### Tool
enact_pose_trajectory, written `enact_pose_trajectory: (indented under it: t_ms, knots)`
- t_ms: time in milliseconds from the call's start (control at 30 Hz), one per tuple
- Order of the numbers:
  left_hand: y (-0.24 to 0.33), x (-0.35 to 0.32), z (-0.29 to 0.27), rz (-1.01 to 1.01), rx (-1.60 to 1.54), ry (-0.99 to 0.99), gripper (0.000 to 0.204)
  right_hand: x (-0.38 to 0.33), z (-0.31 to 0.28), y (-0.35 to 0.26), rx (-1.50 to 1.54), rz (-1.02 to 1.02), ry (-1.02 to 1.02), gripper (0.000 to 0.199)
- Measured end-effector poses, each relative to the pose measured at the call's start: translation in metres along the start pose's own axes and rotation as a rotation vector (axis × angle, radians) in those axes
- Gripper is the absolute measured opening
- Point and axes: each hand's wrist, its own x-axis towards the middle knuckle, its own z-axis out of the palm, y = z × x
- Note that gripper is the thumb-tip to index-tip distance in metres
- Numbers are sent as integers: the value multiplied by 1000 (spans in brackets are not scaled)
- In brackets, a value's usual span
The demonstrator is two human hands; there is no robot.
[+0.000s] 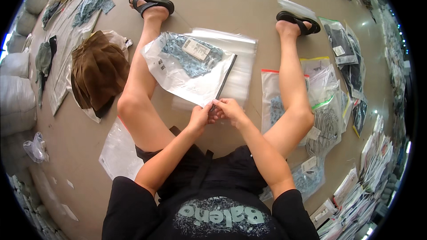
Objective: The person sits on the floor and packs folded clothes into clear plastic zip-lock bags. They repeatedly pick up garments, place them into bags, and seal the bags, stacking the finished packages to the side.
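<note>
A clear zip bag (206, 90) with a black strip along its right edge lies between my legs. Inside it shows a folded blue patterned garment (201, 67) with a white printed label (195, 49) on top. My left hand (201, 117) and my right hand (229, 109) meet at the near end of the black strip. Both hands have their fingers closed, pinching the bag's corner between them. Beneath the bag is a stack of flat clear plastic bags (247, 58).
A brown pleated skirt (95, 71) lies on a sheet to the left. Several bagged garments (327, 122) cover the floor by my right leg. Dark bagged clothes (340, 42) lie beyond them, and stacked packets (373, 155) line the right. Big white bundles (17, 102) stand at the left.
</note>
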Motion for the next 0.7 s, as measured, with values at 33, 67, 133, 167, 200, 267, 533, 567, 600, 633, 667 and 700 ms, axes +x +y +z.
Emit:
enact_pose_trajectory:
  t_ms: [33, 67, 133, 167, 200, 267, 533, 567, 600, 633, 667, 700]
  knots:
    - [-7, -1, -4, 20, 47, -12, 39, -5, 3, 3, -10, 14, 5, 34]
    - [-12, 2, -9, 47, 92, -25, 40, -10, 7, -1, -24, 22, 9, 34]
    - [-16, -1, -5, 134, 145, -24, 44, -22, 12, -7, -50, 23, 7, 36]
    - [-17, 0, -5, 130, 120, -12, 44, -23, 13, -6, -30, -5, 9, 36]
    - [-17, 1, -5, 126, 95, 1, 45, -22, 16, -4, -10, -33, 10, 35]
    - [-18, 0, -1, 109, 77, -5, 46, -13, 17, 5, 9, -110, 50, 33]
    - [-19, -48, -45, 29, 612, -153, 54, 64, -98, -32, -248, -301, 439, 39]
    - [-22, -47, -53, 40, 723, -151, 56, 62, -104, -41, -213, -278, 432, 39]
    - [-23, -44, -59, 123, 928, -141, 63, 58, -106, -45, -179, -255, 426, 39]
    - [-17, -50, -54, 199, 1158, -153, 64, 50, -107, -45, -166, -241, 438, 38]
    - [-2, -67, -43, 277, 1387, -157, 65, 42, -104, -44, -153, -228, 445, 37]
    - [9, -78, -36, 355, 1616, -159, 66, 36, -101, -45, -139, -215, 449, 36]
